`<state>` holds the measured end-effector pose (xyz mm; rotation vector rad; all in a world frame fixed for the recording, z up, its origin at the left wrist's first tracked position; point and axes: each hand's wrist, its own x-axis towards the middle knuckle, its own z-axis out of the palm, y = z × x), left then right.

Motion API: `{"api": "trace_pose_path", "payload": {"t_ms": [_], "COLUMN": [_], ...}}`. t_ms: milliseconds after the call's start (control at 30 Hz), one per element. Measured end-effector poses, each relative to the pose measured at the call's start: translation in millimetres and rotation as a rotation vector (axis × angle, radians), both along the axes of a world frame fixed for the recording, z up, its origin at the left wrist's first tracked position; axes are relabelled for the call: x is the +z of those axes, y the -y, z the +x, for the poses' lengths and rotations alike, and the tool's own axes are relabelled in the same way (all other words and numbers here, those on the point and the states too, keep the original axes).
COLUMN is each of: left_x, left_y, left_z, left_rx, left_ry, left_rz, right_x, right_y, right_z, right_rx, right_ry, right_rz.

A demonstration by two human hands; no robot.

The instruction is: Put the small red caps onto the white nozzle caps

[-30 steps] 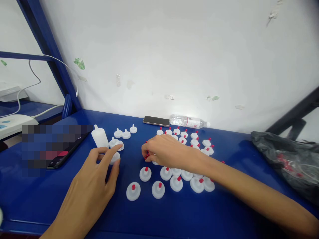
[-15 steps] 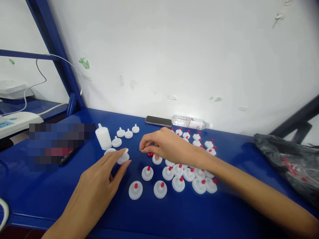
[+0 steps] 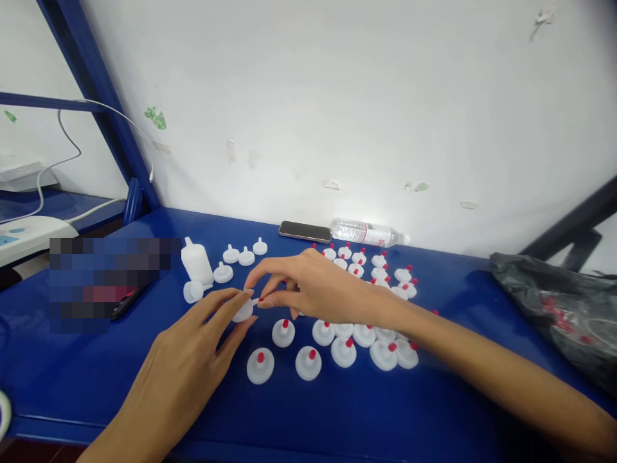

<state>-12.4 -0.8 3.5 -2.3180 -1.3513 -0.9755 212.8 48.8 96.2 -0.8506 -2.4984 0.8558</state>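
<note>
My left hand (image 3: pixel 193 350) holds a white nozzle lid (image 3: pixel 243 312) between thumb and fingers, its spout tilted to the right. At that spout, my right hand (image 3: pixel 308 286) pinches a small red cap (image 3: pixel 261 300). To the right and below stand several white lids with red tips, such as one near the front (image 3: pixel 260 367). Behind my left hand are several lids without red caps (image 3: pixel 223 273), one of them tipped on its side (image 3: pixel 193 292), beside a white squeeze bottle (image 3: pixel 196 262).
A phone (image 3: pixel 304 231) and a clear water bottle (image 3: pixel 364 232) lie along the wall. At the right is a black plastic bag (image 3: pixel 530 296) with red pieces inside. A power strip (image 3: pixel 33 235) sits at the far left; near it lies a black pen-like object (image 3: pixel 126 305).
My right hand has moved left to the lid in my left hand, bringing a red cap to its spout. The held lid now tilts to the right.
</note>
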Motion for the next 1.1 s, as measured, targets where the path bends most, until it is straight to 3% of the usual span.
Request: {"api": "trace_pose_path", "payload": {"t_ms": [267, 567, 700, 933, 1100], "left_x": [3.1, 10.2, 11.1, 5.7, 4.9], "left_y": [4.1, 7.2, 9.6, 9.0, 6.7], "left_z": [1.9, 1.7, 2.5, 0.5, 3.6], "left_rx": [0.002, 0.052, 0.002, -0.139, -0.203], "left_ry": [0.022, 0.245, 0.267, 0.099, 0.081], "left_rz": [0.028, -0.100, -0.105, 0.007, -0.006], "right_x": [4.3, -5.5, -2.1, -1.2, 0.6], "right_y": [1.6, 21.3, 29.3, 33.5, 35.5], "right_z": [-1.8, -13.4, -16.0, -16.7, -16.3], "right_rx": [-0.043, -0.097, -0.115, -0.062, -0.045], "right_ry": [-0.033, 0.211, 0.284, 0.414, 0.502], "right_rz": [-0.029, 0.385, 0.431, 0.480, 0.487]}}
